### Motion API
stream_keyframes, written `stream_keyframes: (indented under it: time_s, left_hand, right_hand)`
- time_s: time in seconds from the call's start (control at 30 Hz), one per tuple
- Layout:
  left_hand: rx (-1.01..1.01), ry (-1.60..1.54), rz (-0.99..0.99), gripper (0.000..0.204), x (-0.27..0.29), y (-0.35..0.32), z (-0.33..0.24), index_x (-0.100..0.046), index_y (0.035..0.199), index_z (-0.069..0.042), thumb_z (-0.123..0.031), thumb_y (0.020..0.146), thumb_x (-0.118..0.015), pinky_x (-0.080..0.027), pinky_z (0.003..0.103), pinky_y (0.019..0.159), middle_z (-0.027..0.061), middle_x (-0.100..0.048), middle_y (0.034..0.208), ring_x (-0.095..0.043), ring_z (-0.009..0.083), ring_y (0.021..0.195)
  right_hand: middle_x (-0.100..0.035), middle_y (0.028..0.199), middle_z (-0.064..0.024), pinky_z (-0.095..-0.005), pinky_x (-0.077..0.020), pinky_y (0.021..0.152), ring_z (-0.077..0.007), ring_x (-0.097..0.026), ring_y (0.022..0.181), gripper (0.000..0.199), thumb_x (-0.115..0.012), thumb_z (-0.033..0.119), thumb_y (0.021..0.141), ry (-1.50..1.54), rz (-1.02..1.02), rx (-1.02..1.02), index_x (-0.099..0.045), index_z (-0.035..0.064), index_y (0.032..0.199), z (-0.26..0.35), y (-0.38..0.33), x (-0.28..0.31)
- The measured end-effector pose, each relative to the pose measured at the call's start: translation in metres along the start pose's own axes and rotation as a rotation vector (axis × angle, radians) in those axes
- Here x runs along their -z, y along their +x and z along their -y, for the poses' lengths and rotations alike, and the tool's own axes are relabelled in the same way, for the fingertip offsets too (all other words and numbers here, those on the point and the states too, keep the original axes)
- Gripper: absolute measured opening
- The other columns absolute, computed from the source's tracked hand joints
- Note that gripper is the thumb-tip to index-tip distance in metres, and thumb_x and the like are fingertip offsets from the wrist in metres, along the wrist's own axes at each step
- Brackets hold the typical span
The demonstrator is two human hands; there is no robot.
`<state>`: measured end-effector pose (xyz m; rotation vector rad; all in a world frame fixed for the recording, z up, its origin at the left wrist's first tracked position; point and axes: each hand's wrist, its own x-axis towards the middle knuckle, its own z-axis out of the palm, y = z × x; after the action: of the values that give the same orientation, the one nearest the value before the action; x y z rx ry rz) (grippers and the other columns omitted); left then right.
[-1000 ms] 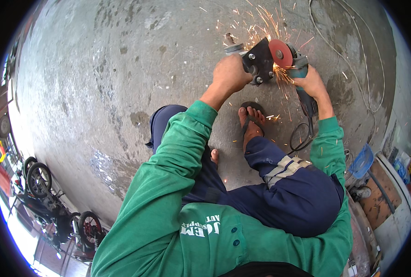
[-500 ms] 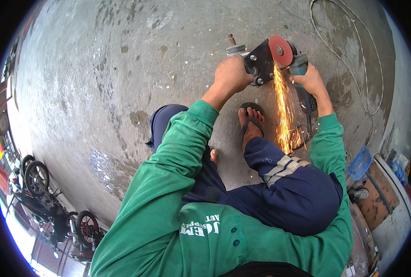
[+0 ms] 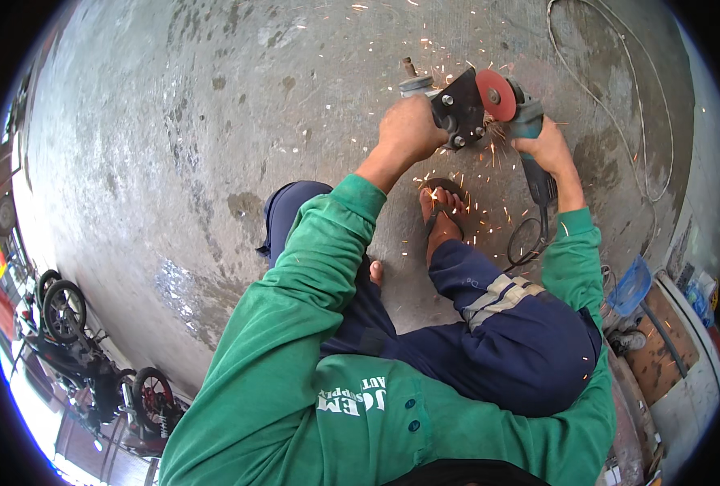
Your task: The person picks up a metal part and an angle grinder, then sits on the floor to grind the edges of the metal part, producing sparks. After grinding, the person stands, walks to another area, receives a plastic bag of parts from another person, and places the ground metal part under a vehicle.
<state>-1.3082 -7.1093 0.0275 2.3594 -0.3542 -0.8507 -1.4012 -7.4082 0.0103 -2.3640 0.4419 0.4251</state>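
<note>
My left hand (image 3: 408, 130) is closed around a metal part with a black bolted plate (image 3: 460, 99). A round grey piece with a short rusty stem (image 3: 415, 81) sticks out beyond my knuckles. In my right hand (image 3: 544, 149) is an angle grinder (image 3: 526, 118) with a dark and teal body, my fingers wrapped round it. Its red disc (image 3: 496, 94) stands at the right edge of the plate; whether the two touch I cannot tell. Scattered sparks (image 3: 475, 190) fly over the floor, my sandalled foot (image 3: 442, 212) and the plate.
The grinder's black cord (image 3: 525, 243) loops beside my right knee. A pale cable (image 3: 633, 105) curves across the concrete floor (image 3: 214, 146) at the right. Motorcycles (image 3: 76, 356) stand at the far left. On the right lie a blue plastic container (image 3: 631, 287) and a brown board (image 3: 659, 356).
The dense stream of sparks below the disc has broken into scattered sparks. The disc and grinder have shifted slightly right and down, and my left hand slightly right with the part.
</note>
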Motion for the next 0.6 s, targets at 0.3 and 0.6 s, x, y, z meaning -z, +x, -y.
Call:
stream_keyframes:
  time_s: [0.3, 0.6]
  left_hand:
    - [0.004, 0.055, -0.036, 0.032, 0.002, -0.002, -0.002, -0.073, 0.088, 0.004, -0.022, 0.07, -0.077, -0.058, 0.048, 0.082, 0.0274, -0.073, 0.093, -0.073, 0.0419, 0.092]
    - [0.0, 0.002, -0.006, 0.04, 0.004, -0.001, 0.001, -0.067, 0.091, 0.007, -0.023, 0.067, -0.076, -0.056, 0.051, 0.082, 0.0295, -0.071, 0.093, -0.07, 0.0461, 0.092]
  right_hand:
    - [-0.073, 0.108, -0.0166, -0.0394, -0.0515, 0.095, -0.0287, -0.069, 0.102, 0.058, -0.086, 0.018, 0.066, 0.032, -0.044, -0.024, -0.066, 0.0002, 0.118, 0.029, 0.018, 0.004]
    - [-0.072, 0.113, -0.019, -0.0409, -0.0518, 0.096, -0.0319, -0.069, 0.108, 0.065, -0.088, 0.022, 0.068, -0.036, -0.01, -0.047, -0.063, 0.0001, 0.124, 0.003, 0.016, -0.002]
